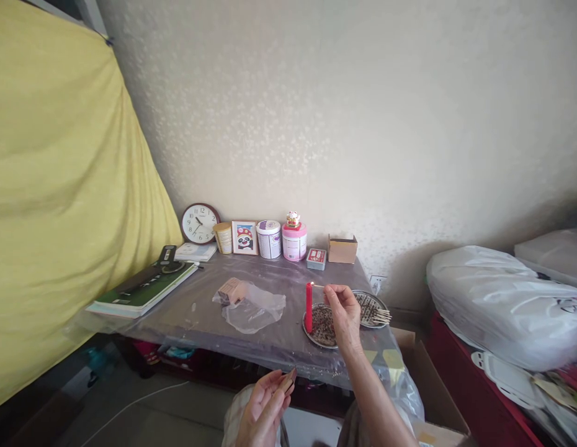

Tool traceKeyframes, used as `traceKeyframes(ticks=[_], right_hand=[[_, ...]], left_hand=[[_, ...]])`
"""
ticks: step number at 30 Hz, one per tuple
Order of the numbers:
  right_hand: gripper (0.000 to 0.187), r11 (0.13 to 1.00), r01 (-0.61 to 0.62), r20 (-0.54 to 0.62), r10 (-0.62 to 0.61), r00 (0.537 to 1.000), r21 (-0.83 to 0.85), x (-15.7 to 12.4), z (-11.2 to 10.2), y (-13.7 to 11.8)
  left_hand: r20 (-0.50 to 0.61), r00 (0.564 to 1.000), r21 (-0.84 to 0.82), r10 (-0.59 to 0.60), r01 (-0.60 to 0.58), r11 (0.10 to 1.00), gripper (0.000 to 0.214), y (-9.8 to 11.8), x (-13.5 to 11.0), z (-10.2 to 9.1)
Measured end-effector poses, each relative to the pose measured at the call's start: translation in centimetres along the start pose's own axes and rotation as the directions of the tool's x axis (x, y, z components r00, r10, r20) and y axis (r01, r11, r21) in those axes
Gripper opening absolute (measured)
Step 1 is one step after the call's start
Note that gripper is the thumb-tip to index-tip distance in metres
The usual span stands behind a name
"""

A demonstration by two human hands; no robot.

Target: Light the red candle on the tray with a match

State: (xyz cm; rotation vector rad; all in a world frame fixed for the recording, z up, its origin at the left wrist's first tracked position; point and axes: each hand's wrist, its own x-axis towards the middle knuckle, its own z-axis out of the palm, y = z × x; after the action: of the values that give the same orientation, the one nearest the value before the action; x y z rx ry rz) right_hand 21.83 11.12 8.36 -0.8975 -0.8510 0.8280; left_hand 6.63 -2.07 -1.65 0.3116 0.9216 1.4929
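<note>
On the bench [190, 298] we see one clock [195, 226] left of centre, two lidded tubs [270, 242] mid-frame and two round trays [311, 341] right of centre, both partly hidden by our right hand [345, 313]. That arm reaches up from the lower right, fingers pinching one lit match [318, 285] at the top of one red candle [309, 310]; our left hand [266, 403], palm up at lower centre, pinches one small box [287, 380].

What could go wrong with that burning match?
The lit match might burn the right hand pinching it. If dropped leftward, it could melt the crumpled clear plastic bag on the table. The red candle might tip if bumped, standing near the edge of its round plate.
</note>
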Motion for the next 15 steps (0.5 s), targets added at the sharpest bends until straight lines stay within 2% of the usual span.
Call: traceKeyframes(ticks=[15], right_hand=[[0.042, 0.999, 0.028, -0.007, -0.029, 1.0, -0.035, 0.67, 0.55, 0.62]], left_hand=[[-0.039, 0.999, 0.011, -0.004, 0.005, 1.0, 0.05, -0.46, 0.8, -0.61]])
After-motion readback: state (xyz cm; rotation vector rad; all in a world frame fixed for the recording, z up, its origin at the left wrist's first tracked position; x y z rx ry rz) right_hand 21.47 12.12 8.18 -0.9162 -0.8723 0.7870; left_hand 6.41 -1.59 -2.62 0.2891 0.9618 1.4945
